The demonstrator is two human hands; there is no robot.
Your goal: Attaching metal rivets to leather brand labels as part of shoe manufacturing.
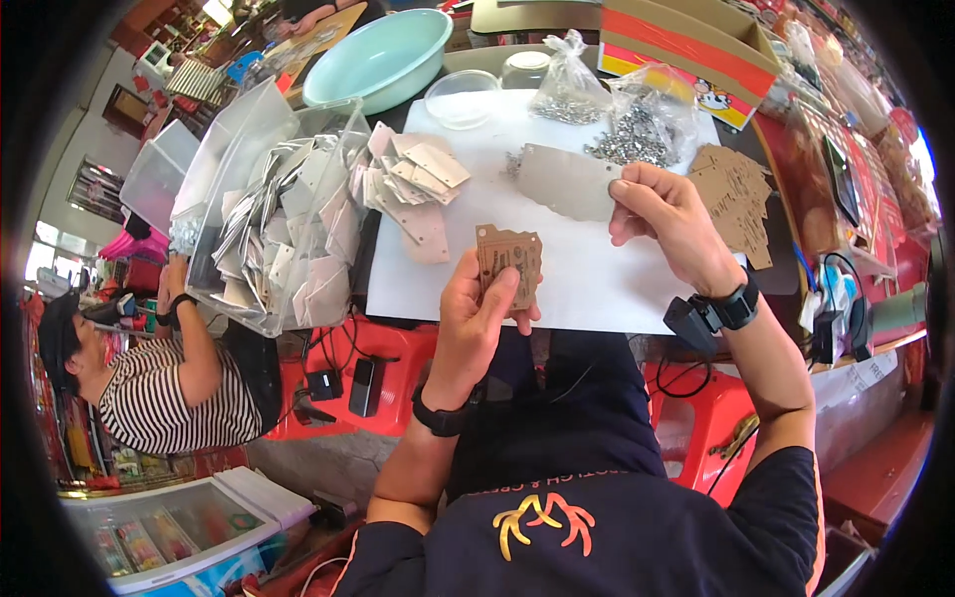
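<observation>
My left hand (470,318) is closed around a brown printed card (507,249) with a jagged top edge and small corner holes, its thumb pressed on the face. Whether more cards lie beneath it, I cannot tell. My right hand (671,214) pinches the right end of a pale grey card (563,181), holding it above the white work surface (418,289). The two cards are apart. A heap of similar pale cards (413,171) lies to the left of my hands. Brown printed cards (734,204) are spread to the right, beyond my right wrist.
A clear plastic bin (353,134) full of pale cards stands left. At the back are a light blue basin (383,65), a bag of small metal parts (572,85), an open bag spilling more metal parts (637,139), and a cardboard box (696,55). A person (164,378) sits at left.
</observation>
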